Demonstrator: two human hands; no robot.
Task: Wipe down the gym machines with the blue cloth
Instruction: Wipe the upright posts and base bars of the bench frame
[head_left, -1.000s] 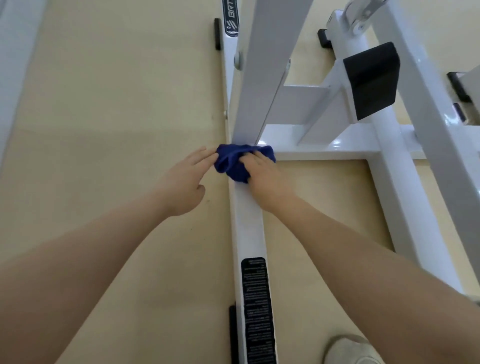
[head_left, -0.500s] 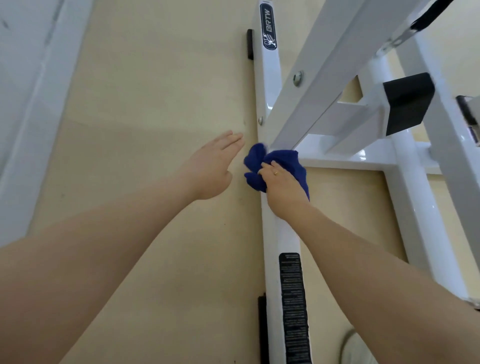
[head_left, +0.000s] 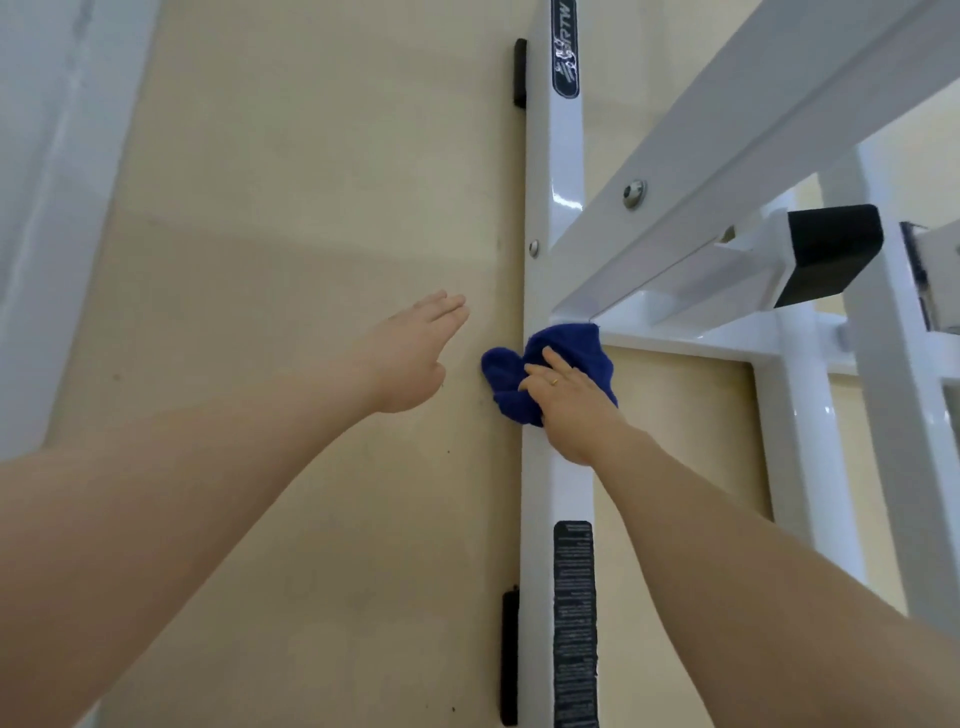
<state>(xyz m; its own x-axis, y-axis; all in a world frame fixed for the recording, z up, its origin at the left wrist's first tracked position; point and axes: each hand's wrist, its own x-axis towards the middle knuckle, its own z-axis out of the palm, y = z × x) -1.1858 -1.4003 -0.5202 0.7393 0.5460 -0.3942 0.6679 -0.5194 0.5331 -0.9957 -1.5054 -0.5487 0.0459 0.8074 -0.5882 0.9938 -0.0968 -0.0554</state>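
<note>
The blue cloth (head_left: 571, 348) is bunched on the long white base rail (head_left: 558, 478) of the gym machine, right where a slanted white beam (head_left: 727, 156) meets it. My right hand (head_left: 569, 410) lies on top of the cloth, its fingers curled into the folds and pressing it onto the rail; a ring shows on one finger. Part of the cloth hangs over the rail's left edge. My left hand (head_left: 410, 358) hovers over the floor just left of the cloth, fingers straight and together, holding nothing.
A black warning label (head_left: 573, 623) sits on the rail nearer to me. Black rubber feet (head_left: 510, 654) (head_left: 520, 73) stick out on its left side. More white tubes and a black pad (head_left: 831, 249) crowd the right. Beige floor (head_left: 285, 260) spreads left to a pale wall (head_left: 52, 208).
My left hand has let go of the cloth's edge and drawn away to the left with its fingers straightened. My right hand keeps rubbing the cloth at the rail joint. My view shifted left.
</note>
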